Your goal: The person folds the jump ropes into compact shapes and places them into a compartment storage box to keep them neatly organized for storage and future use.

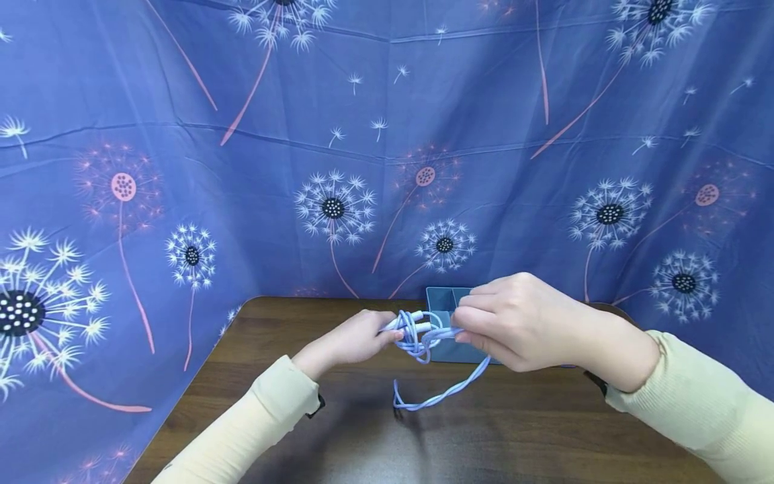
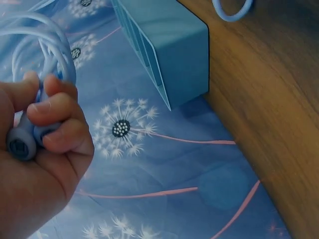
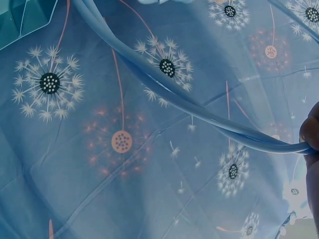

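Note:
A light blue cord (image 1: 412,344) is wound into a small bundle, with pale cylindrical ends among its loops. My left hand (image 1: 359,338) grips this bundle at its left side. In the left wrist view its fingers curl round the thick round ends (image 2: 22,142), one of which shows a squarish hole. My right hand (image 1: 521,323) is to the right of the bundle and pinches a doubled stretch of the cord (image 3: 174,94), drawn out between both hands. A twisted tail (image 1: 444,395) hangs below the right hand over the table.
Behind the hands, a blue-green divided box (image 1: 444,353) stands at the back of the brown wooden table (image 1: 302,396), partly hidden by the right hand and the cord. A blue dandelion-patterned cloth (image 1: 363,168) hangs behind and beside the table.

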`<state>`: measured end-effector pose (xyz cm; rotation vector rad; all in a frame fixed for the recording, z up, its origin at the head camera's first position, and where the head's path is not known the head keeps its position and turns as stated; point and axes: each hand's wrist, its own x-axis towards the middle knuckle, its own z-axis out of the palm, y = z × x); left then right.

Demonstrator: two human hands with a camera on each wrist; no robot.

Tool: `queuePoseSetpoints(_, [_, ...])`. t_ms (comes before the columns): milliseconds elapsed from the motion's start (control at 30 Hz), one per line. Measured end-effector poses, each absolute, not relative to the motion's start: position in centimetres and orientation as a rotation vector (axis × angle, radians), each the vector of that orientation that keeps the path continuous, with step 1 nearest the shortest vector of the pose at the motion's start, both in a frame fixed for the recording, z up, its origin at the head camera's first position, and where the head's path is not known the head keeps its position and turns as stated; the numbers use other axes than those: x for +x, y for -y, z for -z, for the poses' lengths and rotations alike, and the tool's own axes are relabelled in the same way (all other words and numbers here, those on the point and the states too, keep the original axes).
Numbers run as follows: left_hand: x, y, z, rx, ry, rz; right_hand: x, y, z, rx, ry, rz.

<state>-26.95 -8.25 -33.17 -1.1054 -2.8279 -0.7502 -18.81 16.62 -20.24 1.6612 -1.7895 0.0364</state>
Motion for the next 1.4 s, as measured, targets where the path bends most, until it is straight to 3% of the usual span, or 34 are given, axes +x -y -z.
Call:
queuePoseSetpoints(333, [-24.9,6.5,33.0,-1.459,2.709,0.467,-20.1,-17.0,19.6,1.568,1.782,-0.014])
queuePoseSetpoints(867, [-21.7,5.3,30.7,-1.891,2.490,0.623,-23.1,-19.5,20.1,1.385,1.836,-0.004])
queuePoseSetpoints(1400, [-20.2,6.9,26.8,-1.923,2.189,0.801,-26.2,-21.4,24.3,1.252,1.896,0.110])
